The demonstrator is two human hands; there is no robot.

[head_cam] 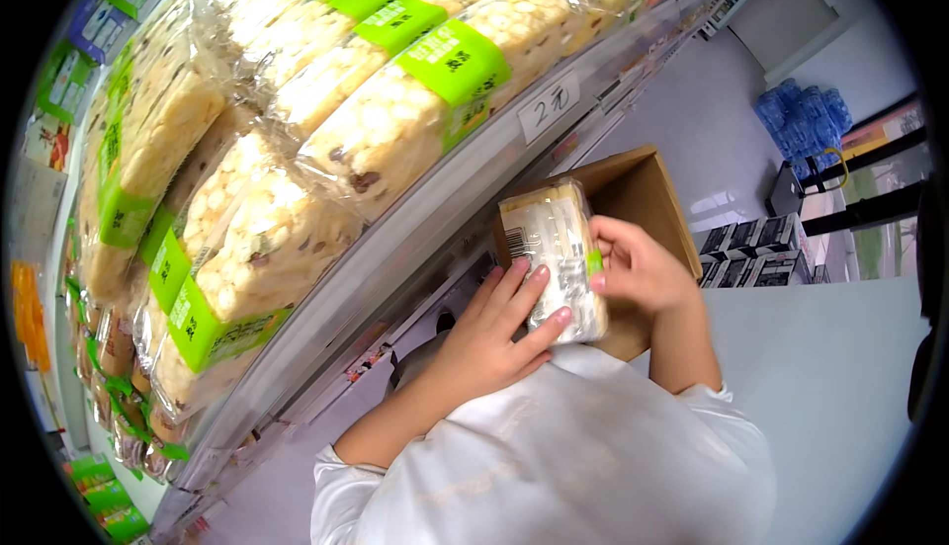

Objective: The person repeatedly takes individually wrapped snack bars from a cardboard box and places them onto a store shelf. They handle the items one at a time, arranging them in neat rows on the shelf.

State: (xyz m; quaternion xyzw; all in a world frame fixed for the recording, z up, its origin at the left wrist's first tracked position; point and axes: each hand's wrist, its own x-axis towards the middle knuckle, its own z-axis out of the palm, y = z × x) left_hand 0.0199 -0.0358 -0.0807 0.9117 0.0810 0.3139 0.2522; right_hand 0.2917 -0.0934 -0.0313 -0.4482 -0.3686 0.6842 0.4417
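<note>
Close to my body is a clear-wrapped puffed-rice cake pack [557,263], its printed underside with a barcode facing up. My left hand [508,323] lies with spread fingers over its near left side. The thumb and fingers of my right hand [637,263] pinch its right edge by a green label strip. Under and behind the pack stands an open cardboard box [630,189]; what lies deeper in it is hidden. On the shelf at left, similar puffed-rice cakes [415,100] with green labels stand in rows, and a few lean at the near end [245,219].
A metal shelf edge [445,226] with a handwritten price card [549,106] runs diagonally beside me. Blue water bottles [804,119] and stacked black-and-white cartons [756,248] stand on the floor at right. A pale flat surface [808,352] is at my right.
</note>
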